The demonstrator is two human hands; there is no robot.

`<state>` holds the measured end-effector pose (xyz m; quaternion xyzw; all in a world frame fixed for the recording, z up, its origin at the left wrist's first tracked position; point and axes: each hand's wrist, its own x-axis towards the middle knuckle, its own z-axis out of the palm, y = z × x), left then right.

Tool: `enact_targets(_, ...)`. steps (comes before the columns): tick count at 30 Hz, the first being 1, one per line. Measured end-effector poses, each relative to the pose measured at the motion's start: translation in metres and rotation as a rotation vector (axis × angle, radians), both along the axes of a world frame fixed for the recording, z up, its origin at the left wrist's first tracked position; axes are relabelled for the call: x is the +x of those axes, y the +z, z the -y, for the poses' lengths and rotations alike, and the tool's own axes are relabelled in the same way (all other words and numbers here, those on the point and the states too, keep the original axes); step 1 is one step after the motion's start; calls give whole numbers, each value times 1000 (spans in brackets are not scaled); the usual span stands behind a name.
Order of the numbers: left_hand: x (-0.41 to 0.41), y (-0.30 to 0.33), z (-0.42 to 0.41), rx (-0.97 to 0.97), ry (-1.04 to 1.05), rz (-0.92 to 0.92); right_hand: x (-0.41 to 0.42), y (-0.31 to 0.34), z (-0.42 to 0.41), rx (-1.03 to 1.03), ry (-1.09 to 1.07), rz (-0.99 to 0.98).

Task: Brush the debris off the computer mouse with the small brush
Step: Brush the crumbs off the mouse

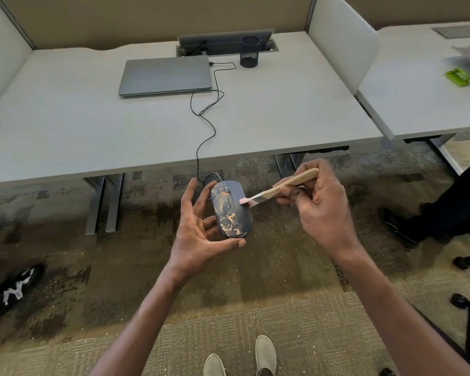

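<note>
A dark grey computer mouse point(232, 210), speckled with orange-tan debris on its left button and rear, is held in the air in front of the desk. My left hand point(198, 229) grips it from the left, thumb under its rear end. My right hand point(320, 204) holds a small brush point(280, 187) with a pale wooden handle and pink bristles. The bristle tip touches the mouse's right side near the scroll wheel. The mouse's black cable point(206, 123) runs up over the desk edge to the laptop.
A closed grey laptop point(164, 76) and a black mesh pen cup point(249, 51) sit on the grey desk point(65, 126). Another person's leg and shoe point(429, 215) stand at the right, a black shoe point(11, 289) at the left. My own shoes point(240, 356) are on the carpet below.
</note>
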<state>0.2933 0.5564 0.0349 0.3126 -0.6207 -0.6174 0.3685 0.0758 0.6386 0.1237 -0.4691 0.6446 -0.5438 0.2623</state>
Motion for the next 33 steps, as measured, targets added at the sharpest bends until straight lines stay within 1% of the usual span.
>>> enact_targets(4, 0, 1, 2, -12, 20, 6, -4, -1, -8, 35, 51, 37)
enact_targets(7, 0, 3, 4, -11, 21, 11, -7, -2, -12, 50, 79, 27)
enact_targets(13, 1, 2, 6, -17, 27, 18, -15, 1, -14, 122, 116, -156)
enact_targets(18, -1, 3, 6, -11, 10, 8, -13, 10, 1, -23, -23, -203)
enact_targets(23, -7, 3, 3, -7, -28, 10, -5, 17, 25, -138, -29, -268)
enact_targets(28, -10, 5, 1, -7, -53, 28, 3, 16, 38, -132, 45, -427)
enact_targets(33, -10, 2, 1, -18, -48, 50, 6, 20, 32, -87, 137, -474)
